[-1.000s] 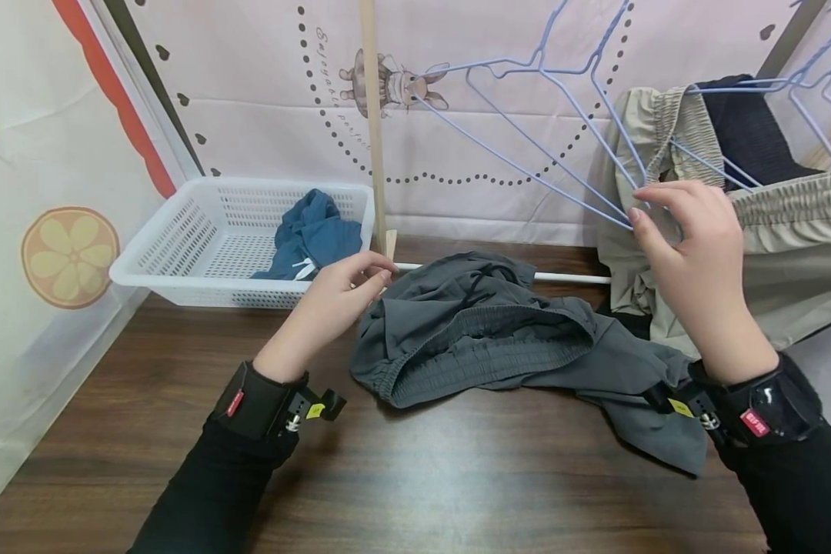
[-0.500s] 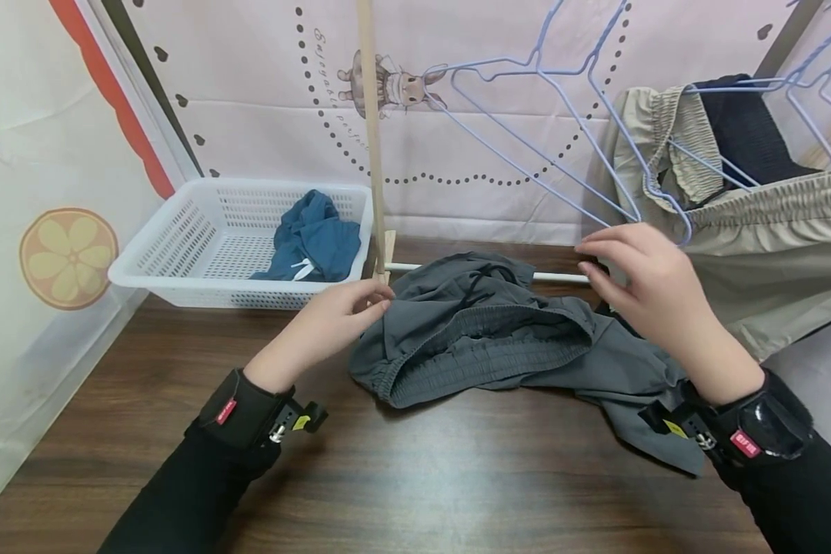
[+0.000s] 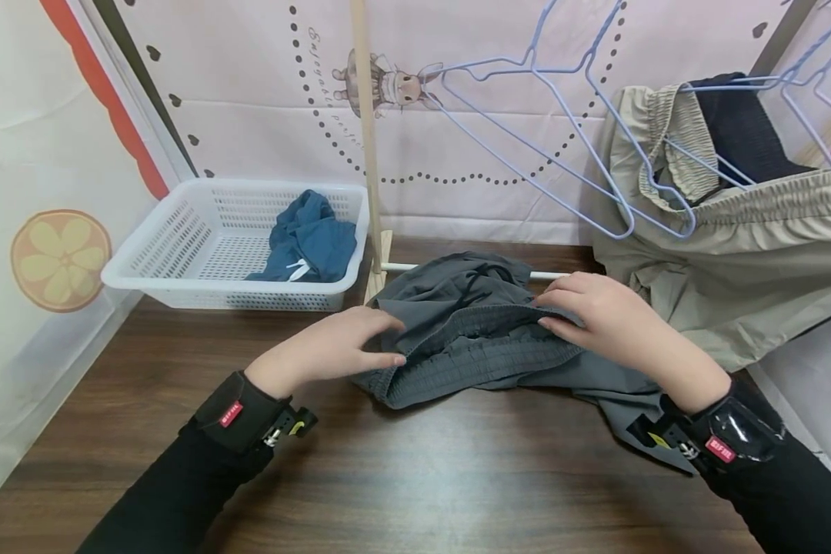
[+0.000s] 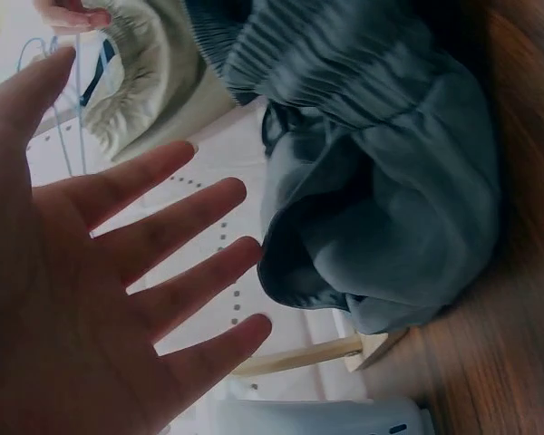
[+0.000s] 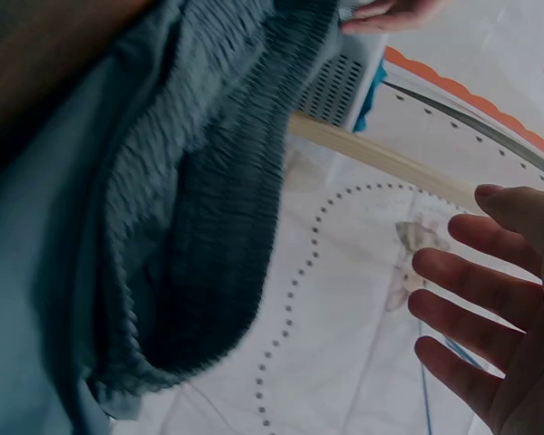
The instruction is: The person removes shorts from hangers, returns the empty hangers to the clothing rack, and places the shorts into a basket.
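Observation:
Dark grey shorts [image 3: 485, 362] with a gathered elastic waistband lie crumpled on the wooden table. My left hand [image 3: 328, 350] is at their left end, fingers parted; in the left wrist view that hand [image 4: 136, 245] is spread beside the cloth [image 4: 408, 199]. At the right end of the waistband is my right hand [image 3: 612, 327], thumb and fingers apart. The right wrist view has this hand [image 5: 499, 299] with spread fingers, across from the waistband [image 5: 227, 208]. Whether either hand touches the cloth, I cannot tell.
A white basket [image 3: 173, 288] holding blue cloth [image 3: 315, 242] stands at the back left. Beside it rises a wooden post [image 3: 365, 138]. Blue hangers [image 3: 561, 165] hang above the shorts, and beige trousers [image 3: 755, 269] hang at the right.
My right hand has come down and left from the hangers to the waistband, and the hangers have shifted. My left hand has moved slightly down, its thumb and fingers now wider apart.

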`<state>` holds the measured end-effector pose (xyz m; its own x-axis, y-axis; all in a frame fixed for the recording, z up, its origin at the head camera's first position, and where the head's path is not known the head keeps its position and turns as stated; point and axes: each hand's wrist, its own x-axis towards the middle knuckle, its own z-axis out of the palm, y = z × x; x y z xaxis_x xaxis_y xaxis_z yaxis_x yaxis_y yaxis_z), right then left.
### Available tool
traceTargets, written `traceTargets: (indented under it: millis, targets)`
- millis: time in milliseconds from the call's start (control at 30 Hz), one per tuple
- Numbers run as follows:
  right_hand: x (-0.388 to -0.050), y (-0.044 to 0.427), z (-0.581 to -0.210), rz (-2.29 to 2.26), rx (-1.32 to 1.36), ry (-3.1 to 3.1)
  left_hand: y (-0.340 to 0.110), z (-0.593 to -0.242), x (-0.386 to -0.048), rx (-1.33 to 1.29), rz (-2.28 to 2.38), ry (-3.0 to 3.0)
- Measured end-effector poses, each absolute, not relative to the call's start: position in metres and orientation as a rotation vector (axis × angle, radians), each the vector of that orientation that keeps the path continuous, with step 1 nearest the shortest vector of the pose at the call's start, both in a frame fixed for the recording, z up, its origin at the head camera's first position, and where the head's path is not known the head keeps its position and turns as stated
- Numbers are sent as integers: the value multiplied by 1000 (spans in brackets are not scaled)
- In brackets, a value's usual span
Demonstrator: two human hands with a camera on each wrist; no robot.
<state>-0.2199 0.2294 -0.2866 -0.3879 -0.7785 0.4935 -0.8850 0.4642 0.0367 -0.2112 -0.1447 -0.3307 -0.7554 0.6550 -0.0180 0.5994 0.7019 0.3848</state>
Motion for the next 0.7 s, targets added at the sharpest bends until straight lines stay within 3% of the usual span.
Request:
traceTargets:
  millis: [167,700]
  targets:
    - [-219,226,-299,301,1396,-2371,-146,-337,-212,1086,391,2776]
    - [-217,221,-309,275,1343,-2555,-152,-362,-219,960,195,2723]
